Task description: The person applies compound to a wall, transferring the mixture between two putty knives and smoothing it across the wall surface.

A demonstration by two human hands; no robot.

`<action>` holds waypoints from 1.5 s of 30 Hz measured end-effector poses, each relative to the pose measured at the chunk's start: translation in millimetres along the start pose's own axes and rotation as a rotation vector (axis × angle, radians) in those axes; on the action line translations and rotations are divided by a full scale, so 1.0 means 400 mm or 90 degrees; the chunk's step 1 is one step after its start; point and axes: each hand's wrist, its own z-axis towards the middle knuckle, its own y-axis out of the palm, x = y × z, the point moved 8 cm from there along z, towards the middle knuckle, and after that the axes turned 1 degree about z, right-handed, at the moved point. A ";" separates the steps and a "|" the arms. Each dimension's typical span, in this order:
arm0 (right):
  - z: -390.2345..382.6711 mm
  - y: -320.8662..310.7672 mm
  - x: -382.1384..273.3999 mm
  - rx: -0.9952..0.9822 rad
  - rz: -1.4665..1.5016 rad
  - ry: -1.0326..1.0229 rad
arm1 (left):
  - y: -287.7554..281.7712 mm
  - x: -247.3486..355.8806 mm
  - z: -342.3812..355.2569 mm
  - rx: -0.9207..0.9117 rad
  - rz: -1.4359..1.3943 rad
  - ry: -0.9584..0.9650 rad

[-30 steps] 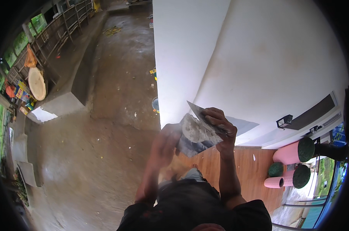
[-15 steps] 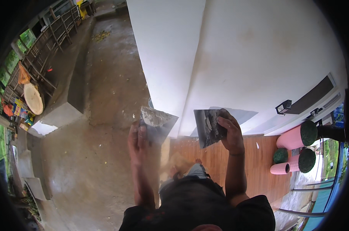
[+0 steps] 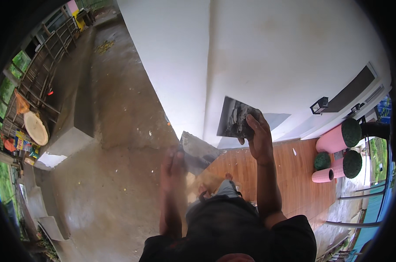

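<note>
My left hand (image 3: 173,165), blurred by motion, grips a flat putty scraper (image 3: 200,153) with pale, dried-looking smears along its upper edge. It is held low, over the floor by the bottom corner of the white wall (image 3: 268,48). My right hand (image 3: 260,133) is closed around the edge of a second, darker square scraper (image 3: 234,118), thumb across its face. Grey and white residue streaks that face. This scraper is higher than the other and in front of the wall; whether it touches the wall I cannot tell.
A vertical corner line runs down the wall. Wooden flooring (image 3: 289,170) lies right of my feet, concrete (image 3: 106,187) left. Pink planters (image 3: 331,142) with round green shrubs and a wall lamp (image 3: 319,105) are at right. A low concrete ledge (image 3: 71,144) and bamboo fence (image 3: 36,83) stand left.
My right hand has raised its scraper slightly up the wall. My left hand has moved right and a little lower with its scraper. The view has shifted slightly.
</note>
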 end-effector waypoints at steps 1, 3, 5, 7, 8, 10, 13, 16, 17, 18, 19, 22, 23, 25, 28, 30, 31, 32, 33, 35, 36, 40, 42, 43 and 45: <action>-0.007 0.023 -0.026 0.022 0.090 -0.008 | 0.002 0.005 -0.004 0.014 -0.002 -0.015; -0.037 0.047 -0.047 0.025 0.115 -0.023 | 0.003 -0.001 0.002 0.030 -0.008 -0.028; -0.069 0.084 -0.084 -0.044 -0.238 -0.167 | 0.029 -0.002 0.023 -0.066 -0.065 -0.006; -0.099 0.108 -0.088 -0.072 -0.220 -0.160 | 0.032 0.001 0.033 -0.022 -0.057 -0.021; -0.112 0.127 -0.098 -0.097 -0.243 -0.163 | 0.030 0.000 0.039 0.014 -0.048 -0.037; -0.121 0.149 -0.105 -0.145 -0.295 -0.210 | 0.037 0.009 0.047 0.009 -0.095 -0.019; -0.115 0.138 -0.097 -0.148 -0.327 -0.212 | 0.054 0.062 0.048 -0.003 -0.149 -0.008; -0.116 0.135 -0.088 -0.128 -0.405 -0.185 | 0.050 0.073 0.059 -0.005 -0.118 -0.007; -0.113 0.126 -0.085 -0.122 -0.407 -0.189 | 0.047 0.077 0.066 -0.005 -0.079 -0.001; -0.109 0.116 -0.073 -0.126 -0.418 -0.203 | 0.051 0.087 0.068 -0.013 -0.080 0.003; -0.104 0.106 -0.056 -0.133 -0.426 -0.217 | 0.047 0.100 0.062 0.007 -0.061 -0.005; -0.095 0.053 0.012 -0.107 -0.481 -0.160 | 0.051 0.115 0.071 0.010 -0.036 0.030; -0.098 0.026 0.035 -0.100 -0.482 -0.167 | 0.050 0.124 0.074 0.011 -0.028 0.069; -0.099 -0.063 0.104 -0.005 -0.404 0.010 | 0.031 0.097 0.078 0.039 -0.007 0.071; -0.105 -0.093 0.105 0.027 0.024 0.061 | 0.005 0.062 0.105 0.062 0.040 0.079; -0.107 -0.084 0.090 0.028 0.098 0.087 | 0.016 0.040 0.112 0.052 0.068 0.084; -0.109 -0.070 0.083 0.017 0.170 0.106 | 0.029 0.037 0.116 0.094 0.094 0.076; -0.110 -0.066 0.083 0.018 0.174 0.110 | 0.046 0.030 0.118 0.136 0.120 0.068; -0.111 -0.059 0.084 0.023 0.200 0.114 | 0.074 0.023 0.113 0.138 0.126 0.064; -0.101 -0.049 0.097 0.026 0.228 0.118 | 0.125 0.011 0.108 0.120 0.042 0.042; -0.091 -0.053 0.113 0.043 0.227 0.113 | 0.134 -0.007 0.124 0.081 0.000 0.105; -0.065 -0.075 0.110 0.048 0.223 0.100 | 0.188 -0.001 0.129 0.084 0.006 0.129; -0.058 -0.092 0.110 0.057 0.236 0.096 | 0.208 -0.005 0.134 0.071 0.031 0.147; -0.057 -0.099 0.107 0.064 0.246 0.093 | 0.206 -0.026 0.139 0.076 0.033 0.146; -0.053 -0.107 0.095 0.068 0.244 0.078 | 0.186 -0.060 0.149 0.133 0.139 0.202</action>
